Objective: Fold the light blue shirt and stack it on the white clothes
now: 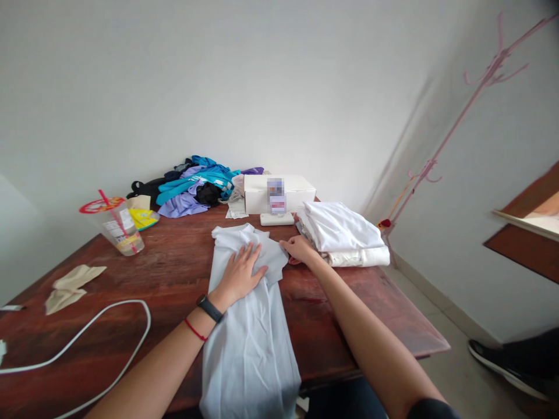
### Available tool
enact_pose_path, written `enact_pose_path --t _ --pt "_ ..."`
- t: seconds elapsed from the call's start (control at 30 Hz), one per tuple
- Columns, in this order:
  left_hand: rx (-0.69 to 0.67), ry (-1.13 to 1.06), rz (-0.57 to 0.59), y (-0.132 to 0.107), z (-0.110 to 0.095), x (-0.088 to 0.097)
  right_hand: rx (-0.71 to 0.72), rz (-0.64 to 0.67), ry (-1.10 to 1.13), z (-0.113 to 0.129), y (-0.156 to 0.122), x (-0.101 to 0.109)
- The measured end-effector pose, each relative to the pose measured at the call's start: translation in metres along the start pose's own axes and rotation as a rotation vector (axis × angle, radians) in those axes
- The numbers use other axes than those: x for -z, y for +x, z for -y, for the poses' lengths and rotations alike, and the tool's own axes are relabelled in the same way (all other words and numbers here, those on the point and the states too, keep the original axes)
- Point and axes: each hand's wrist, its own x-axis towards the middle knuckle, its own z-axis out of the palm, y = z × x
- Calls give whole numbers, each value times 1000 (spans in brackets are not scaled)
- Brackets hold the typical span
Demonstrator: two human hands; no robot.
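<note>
A pale blue shirt (248, 337) lies lengthwise on the dark wooden table (174, 273), its lower end hanging over the near edge. My left hand (241, 270) rests flat on the shirt's upper part, fingers spread. My right hand (299, 249) pinches the shirt's right edge near the sleeve, fingers curled on the cloth. Just right of that hand sits a stack of folded white garments (345, 233).
A heap of blue, purple and black clothes (196, 186) lies at the back by a white box (279, 192). A plastic cup with a red straw (116, 224) stands left, near a beige cloth (70, 285) and a white cable (87, 337). A pink coat stand (458, 122) rises right.
</note>
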Motion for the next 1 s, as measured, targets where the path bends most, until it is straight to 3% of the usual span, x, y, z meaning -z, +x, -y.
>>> enact_pose_path --t 0.33,0.63,0.83,1.0 --pt "55 -25 171 -2 -6 12 3 -141 120 6 -2 3" --pt "60 -14 194 -3 -6 12 12 -99 39 2 -2 1" --pt "40 -25 231 -2 -1 14 118 -112 173 7 -2 -3" --pt "-61 -51 354 -3 10 27 137 -68 274 7 -4 -6"
